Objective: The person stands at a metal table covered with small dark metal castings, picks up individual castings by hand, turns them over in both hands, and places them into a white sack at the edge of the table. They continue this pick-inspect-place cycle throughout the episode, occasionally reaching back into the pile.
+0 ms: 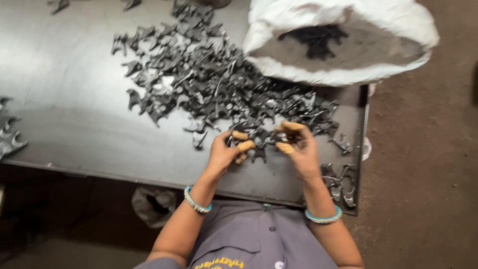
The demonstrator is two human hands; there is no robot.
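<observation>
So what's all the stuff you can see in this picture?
metal parts: too many to count, dark grey, heaped on the middle and far side of the table
small groups of parts: a few pieces each, dark grey, at the table's near right corner and its left edge
table: one, grey metal top
sack: one, white, open, at the table's far right, dark pieces inside
bag: one, grey, on the floor under the table
bangles: one on each wrist, turquoise
shirt: one, grey, buttoned
left hand: fingers covered in tan, on a part
right hand: the same, on a part
</observation>
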